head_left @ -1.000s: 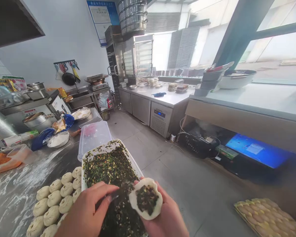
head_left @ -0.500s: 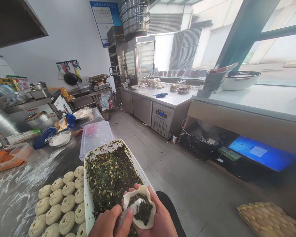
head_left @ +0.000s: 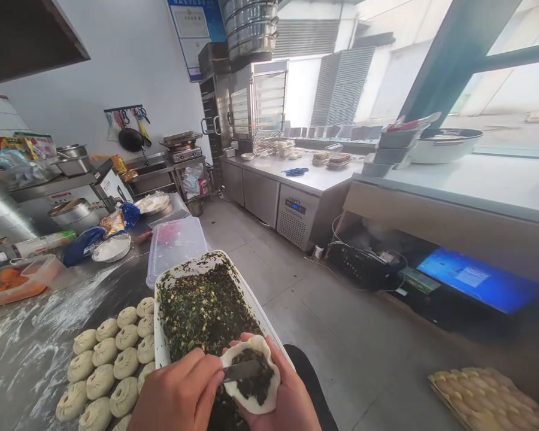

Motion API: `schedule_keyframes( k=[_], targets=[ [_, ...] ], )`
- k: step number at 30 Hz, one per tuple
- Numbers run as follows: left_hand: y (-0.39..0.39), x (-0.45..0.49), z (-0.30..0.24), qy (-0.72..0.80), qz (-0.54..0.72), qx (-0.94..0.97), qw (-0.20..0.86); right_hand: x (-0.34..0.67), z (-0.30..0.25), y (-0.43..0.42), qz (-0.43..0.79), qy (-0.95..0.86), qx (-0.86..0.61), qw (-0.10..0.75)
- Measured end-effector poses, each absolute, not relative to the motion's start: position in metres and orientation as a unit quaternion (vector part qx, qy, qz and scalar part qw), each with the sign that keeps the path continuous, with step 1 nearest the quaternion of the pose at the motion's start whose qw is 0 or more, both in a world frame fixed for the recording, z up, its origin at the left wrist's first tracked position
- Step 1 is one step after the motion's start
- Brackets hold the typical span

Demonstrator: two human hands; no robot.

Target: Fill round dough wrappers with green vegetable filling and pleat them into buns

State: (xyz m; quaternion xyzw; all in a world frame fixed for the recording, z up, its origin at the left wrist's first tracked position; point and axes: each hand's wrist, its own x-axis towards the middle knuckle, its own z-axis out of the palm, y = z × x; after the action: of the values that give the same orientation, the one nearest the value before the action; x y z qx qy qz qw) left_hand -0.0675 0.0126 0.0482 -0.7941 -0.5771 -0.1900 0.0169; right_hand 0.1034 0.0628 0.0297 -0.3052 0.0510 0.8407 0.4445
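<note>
My right hand (head_left: pixel 291 402) cups a round dough wrapper (head_left: pixel 251 383) with dark green chopped filling in its middle. My left hand (head_left: pixel 179 396) is closed on a small flat metal spatula (head_left: pixel 241 372), whose blade lies on the filling in the wrapper. Both hands hover over the near end of a white rectangular tub (head_left: pixel 251 297) full of the same green filling (head_left: pixel 202 311). Left of the tub, several pleated raw buns (head_left: pixel 112 359) sit in rows on the floured steel worktop (head_left: pixel 36 341).
A clear plastic lid (head_left: pixel 176 242) lies beyond the tub. Bowls, bags and an orange container (head_left: pixel 15 281) crowd the worktop's far left. Steel counters and a steamer cabinet (head_left: pixel 251 102) stand across the tiled floor. A tray of yellow pastries (head_left: pixel 489 395) sits at lower right.
The view has drifted slightly. My left hand brought the spatula from the tub onto the wrapper and now presses the filling; the right hand stays cupped under the dough.
</note>
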Motion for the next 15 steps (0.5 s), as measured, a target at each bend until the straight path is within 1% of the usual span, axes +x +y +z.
schedule_keyframes(
  k=[4, 6, 9, 12, 15],
  targets=[
    [0.007, -0.068, 0.058, -0.546, -0.213, -0.81, 0.013, 0.106, 0.032, 0.061, 0.837, 0.061, -0.296, 0.456],
    [0.007, -0.068, 0.058, -0.535, -0.199, -0.821, 0.001, 0.106, 0.032, 0.061, 0.84, 0.059, -0.281, 0.46],
    [0.011, -0.066, 0.055, -0.558, -0.189, -0.808, 0.011, 0.103, 0.029, 0.061, 0.843, 0.065, -0.267, 0.462],
    [0.012, -0.066, 0.056, -0.572, -0.221, -0.789, 0.017, 0.102, 0.025, 0.061, 0.841, 0.073, -0.268, 0.464],
    [0.004, -0.07, 0.062, -0.584, -0.263, -0.768, -0.014, 0.103, 0.025, 0.063, 0.835, 0.045, -0.287, 0.467]
  ],
)
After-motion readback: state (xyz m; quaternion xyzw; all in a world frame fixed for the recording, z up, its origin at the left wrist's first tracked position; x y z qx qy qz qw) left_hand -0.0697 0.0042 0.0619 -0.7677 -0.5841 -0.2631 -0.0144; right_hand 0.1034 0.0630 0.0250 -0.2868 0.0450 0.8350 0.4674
